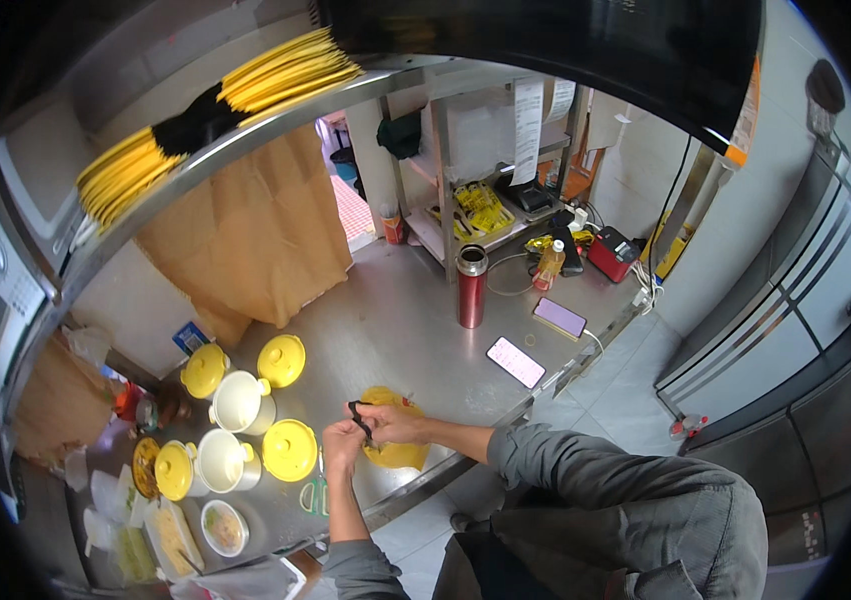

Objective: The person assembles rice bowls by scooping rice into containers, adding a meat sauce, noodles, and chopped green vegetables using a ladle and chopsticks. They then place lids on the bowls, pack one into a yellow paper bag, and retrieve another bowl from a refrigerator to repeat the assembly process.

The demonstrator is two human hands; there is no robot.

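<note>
A yellow bag [397,453] lies on the steel counter [400,330] near its front edge, directly beneath my hands. My left hand [343,442] is closed, its fingers pinching a short black strip [358,416] that sticks up between both hands. From the right, my right hand [392,424] reaches over the bag, fingers closed on the same strip. Whether the strip belongs to the bag I cannot tell. Scissors with green handles [315,497] rest just left of my left forearm. Beside them sits a round yellow lid [289,450].
Two cream pots [242,403] stand uncovered among several yellow lids. A food bowl [224,527] and a tray [171,540] are at the near left. Toward the right are a red flask [470,288], a lit phone [516,362] and a charging phone [559,317]. Yellow stacks [285,72] fill an overhead shelf.
</note>
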